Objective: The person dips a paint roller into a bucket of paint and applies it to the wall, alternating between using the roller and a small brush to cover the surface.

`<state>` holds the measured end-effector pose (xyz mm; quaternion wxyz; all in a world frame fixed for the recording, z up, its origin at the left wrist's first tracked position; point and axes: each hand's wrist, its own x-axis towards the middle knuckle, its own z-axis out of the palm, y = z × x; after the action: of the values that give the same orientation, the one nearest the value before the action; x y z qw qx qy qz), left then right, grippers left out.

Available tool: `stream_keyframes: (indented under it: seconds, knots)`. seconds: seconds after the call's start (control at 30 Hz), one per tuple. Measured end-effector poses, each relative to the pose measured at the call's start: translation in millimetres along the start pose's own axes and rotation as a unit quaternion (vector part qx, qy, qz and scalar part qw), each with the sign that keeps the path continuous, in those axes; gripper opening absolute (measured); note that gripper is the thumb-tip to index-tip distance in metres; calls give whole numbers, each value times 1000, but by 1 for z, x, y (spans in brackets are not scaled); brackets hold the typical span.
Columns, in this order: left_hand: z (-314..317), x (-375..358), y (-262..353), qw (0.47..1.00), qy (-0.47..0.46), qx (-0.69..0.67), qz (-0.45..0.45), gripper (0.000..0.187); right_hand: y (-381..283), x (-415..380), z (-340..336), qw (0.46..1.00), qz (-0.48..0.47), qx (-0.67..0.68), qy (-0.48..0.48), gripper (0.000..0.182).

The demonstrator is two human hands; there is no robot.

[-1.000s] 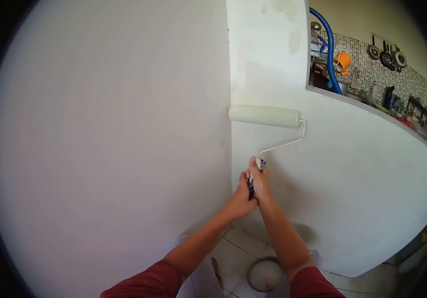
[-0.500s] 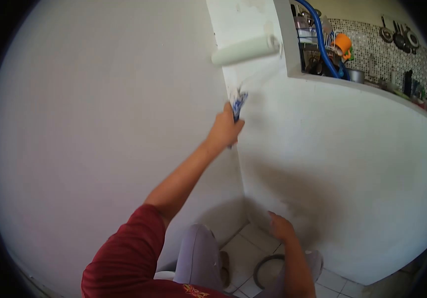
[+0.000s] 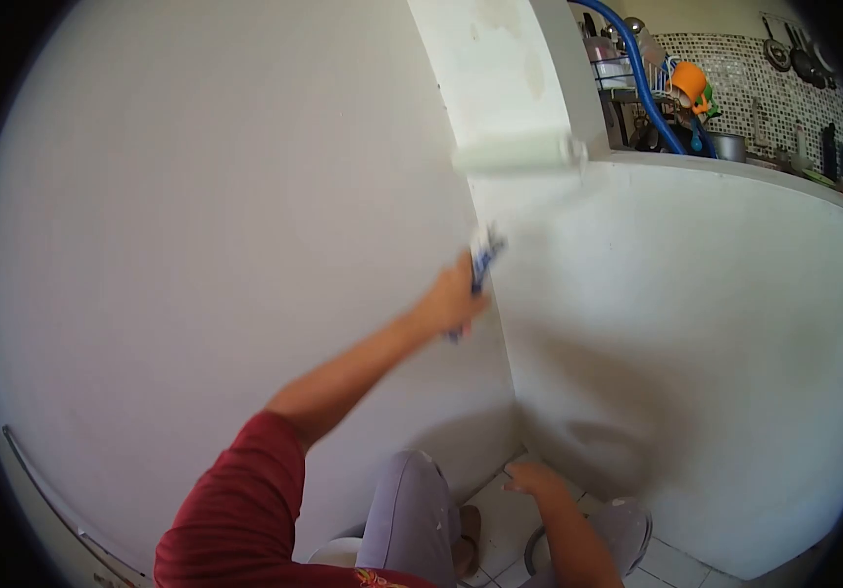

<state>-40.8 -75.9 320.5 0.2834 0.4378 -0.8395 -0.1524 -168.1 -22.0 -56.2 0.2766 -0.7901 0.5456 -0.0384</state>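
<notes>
My left hand (image 3: 449, 299) is wrapped round the blue handle of a paint roller (image 3: 521, 154), held out at arm's length. The pale roller sleeve lies roughly level across the narrow white wall strip (image 3: 505, 83), by the corner with the wide wall on the left. Its outline is blurred by motion. Low down near the floor, my right hand (image 3: 536, 479) hangs in front of my right knee, holding nothing, with its fingers partly stretched out.
Right of the roller, a low white wall (image 3: 696, 284) carries a ledge, with a blue hose (image 3: 643, 83), an orange cup (image 3: 687, 82) and kitchenware beyond. A white rounded rim (image 3: 338, 551) shows beside my left leg. A dark ring (image 3: 536, 551) lies on the tiled floor.
The roller in my left hand has moved down the wall strip, near the ledge's height. My right hand is lower in view. The camera view has shifted a little.
</notes>
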Motion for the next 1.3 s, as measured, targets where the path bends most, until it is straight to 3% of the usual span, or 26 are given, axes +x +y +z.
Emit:
stream_keyframes:
  seconds: [0.13,0.2,0.27,0.33,0.4,0.43,0.5,0.53,0.6,0.73,0.93,1.03,1.13,1.2,1.3]
  knots:
    - [55,-41,-11,998,-50,-36,-30,45,-8,-13,-11,999,-25,-11,-18,56]
    - [58,-42,-13,996,-60,-42,-47,47,-12,-14,-29,996,-8,-21,-81,63]
    - [48,-34,-1,998,-22,-50,-25,44,-1,-16,-28,998,-5,28,-56,66]
    - [30,-19,10,999,10,-49,-1,38,12,-16,-23,997,2,75,-27,69]
    - [8,-2,20,998,41,-28,35,31,20,-14,-19,995,46,64,59,58]
    - [-7,4,31,998,44,-8,43,29,20,-14,-22,995,49,64,58,58]
    - [-41,8,54,998,31,16,49,26,17,-15,-27,994,97,8,-44,69]
    - [-58,9,64,998,17,22,49,24,22,-8,-19,994,98,8,-43,69]
    - [-92,12,75,998,-6,34,46,23,24,8,-4,984,110,-29,-135,65]
    - [-110,28,65,998,-37,40,41,23,7,14,-4,985,114,-14,-127,60]
    - [-32,12,36,999,17,6,36,25,5,12,-4,996,69,9,-61,58]
    - [11,5,22,999,-9,-52,6,25,1,4,-22,988,87,-7,-128,60]
    - [3,20,23,999,29,-41,19,26,7,-6,-31,990,107,-7,-92,61]
    - [-20,31,36,998,50,-21,30,26,17,-22,-37,996,53,43,53,61]
    - [-59,52,60,995,87,9,40,26,54,-13,-29,988,78,94,97,62]
